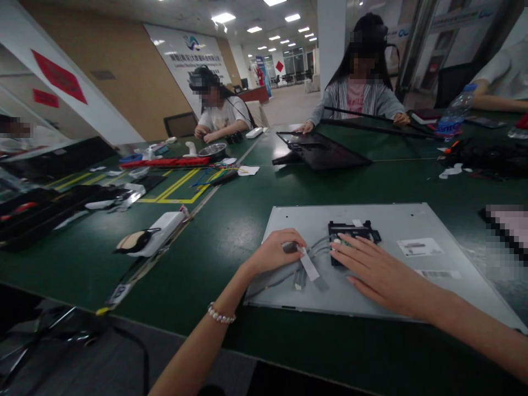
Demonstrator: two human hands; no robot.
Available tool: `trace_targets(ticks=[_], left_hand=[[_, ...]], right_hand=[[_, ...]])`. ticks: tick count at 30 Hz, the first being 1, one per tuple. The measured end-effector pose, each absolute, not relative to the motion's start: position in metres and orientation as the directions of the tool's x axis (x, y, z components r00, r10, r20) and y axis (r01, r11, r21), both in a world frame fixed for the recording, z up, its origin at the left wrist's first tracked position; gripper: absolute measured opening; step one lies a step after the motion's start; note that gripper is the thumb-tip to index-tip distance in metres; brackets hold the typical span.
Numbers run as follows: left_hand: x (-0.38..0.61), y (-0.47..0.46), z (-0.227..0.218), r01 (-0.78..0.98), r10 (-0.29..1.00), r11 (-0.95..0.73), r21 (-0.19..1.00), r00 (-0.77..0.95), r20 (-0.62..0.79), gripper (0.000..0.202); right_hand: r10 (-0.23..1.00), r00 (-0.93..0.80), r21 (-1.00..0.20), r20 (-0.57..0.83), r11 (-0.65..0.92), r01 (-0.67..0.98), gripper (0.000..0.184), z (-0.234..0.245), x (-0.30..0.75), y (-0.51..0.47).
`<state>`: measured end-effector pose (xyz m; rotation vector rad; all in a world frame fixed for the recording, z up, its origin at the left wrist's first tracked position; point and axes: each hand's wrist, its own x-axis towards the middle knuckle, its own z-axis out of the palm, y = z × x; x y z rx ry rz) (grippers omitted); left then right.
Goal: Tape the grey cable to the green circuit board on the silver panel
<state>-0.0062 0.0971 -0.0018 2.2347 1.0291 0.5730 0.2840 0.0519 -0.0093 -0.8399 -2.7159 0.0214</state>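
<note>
A flat silver-grey metal panel, like the back of a display (371, 300), lies on the table before me. Near its middle sits a black plastic bracket (355, 225) with a small circuit board partly visible in it. My right hand (371, 269) lies over the bracket, fingers stretched out and nothing gripped. To its left, my left hand (280, 250) pinches a strip of whitish tape (309, 264) between thumb and fingers. Grey cables (319, 245) run from the bracket toward the left hand. A clear-wrapped connector end (300, 279) rests below the tape.
A white power strip (159, 234) lies to the left on the green table (198, 275). Across from me, a person (357, 82) handles a black frame (322, 151). Another person (220, 110) sits farther left. A plastic bottle (454, 113) stands at the right.
</note>
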Motion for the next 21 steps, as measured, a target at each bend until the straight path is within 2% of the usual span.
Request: trace_targets(ticks=[5,10,16,21], left_hand=[[-0.006,0.094,-0.004,0.53,0.781,-0.536,0.657,0.606,0.149,0.017],[-0.007,0.094,-0.004,0.547,0.787,-0.535,0.643,0.6,0.144,0.013],[-0.004,0.093,-0.004,0.577,0.758,-0.581,0.574,0.64,0.125,0.011],[-0.002,0.093,-0.005,0.615,0.754,-0.612,0.497,0.644,0.131,0.01]], right_hand=[[0.476,-0.834,-0.078,0.28,0.877,0.474,0.052,-0.01,0.258,0.045],[0.428,-0.871,-0.056,0.242,0.902,0.428,0.049,-0.018,0.245,0.043],[0.426,-0.869,-0.072,0.25,0.904,0.422,0.05,-0.026,0.242,0.039],[0.44,-0.876,-0.048,0.199,0.897,0.439,0.05,-0.025,0.243,0.032]])
